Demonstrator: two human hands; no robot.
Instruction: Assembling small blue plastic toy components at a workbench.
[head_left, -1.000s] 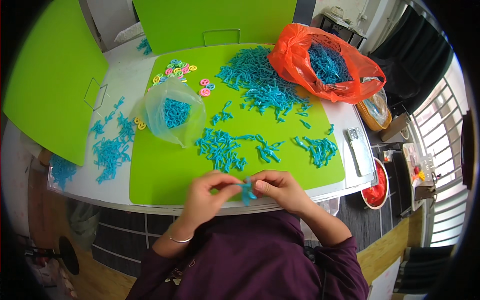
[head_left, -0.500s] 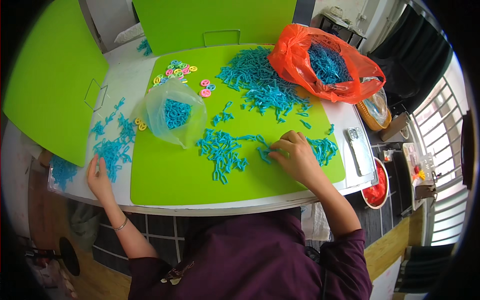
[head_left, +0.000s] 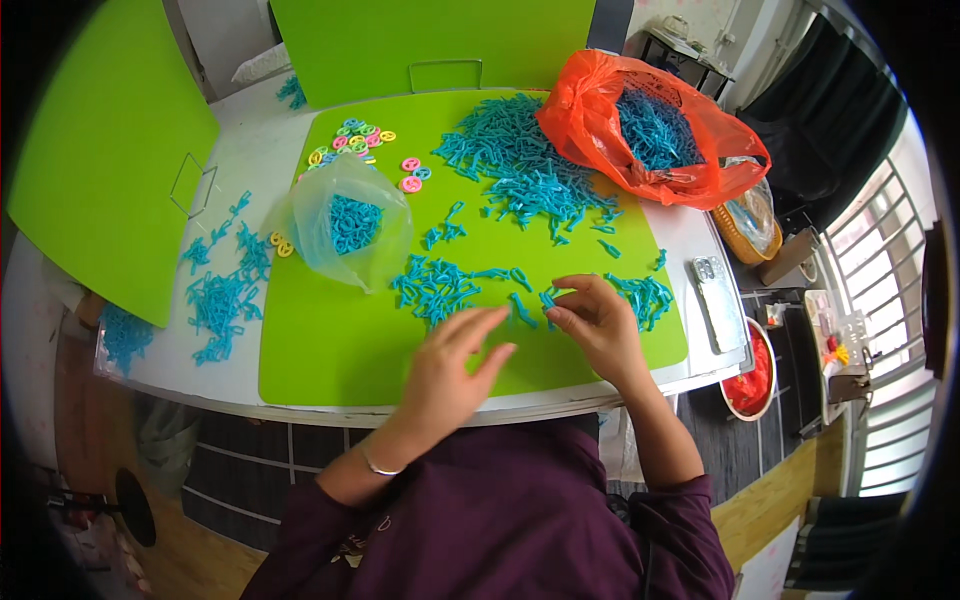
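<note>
The right hand (head_left: 600, 325) pinches a small blue plastic piece (head_left: 548, 298) in a closed grip above the smooth green mat (head_left: 340, 350) on the bench. The left hand (head_left: 450, 370) hovers beside it, fingers spread and empty; the piece's shape is too small to make out.

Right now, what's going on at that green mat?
A person sits at a white table with a green mat on it, working with small blue plastic pieces. The right hand pinches one or two blue pieces at its fingertips; the left hand hovers open just beside it, over the mat. A larger blue heap spills from an orange bag at the far side. A clear bag holds more pieces, with coloured rings beyond it.
</note>
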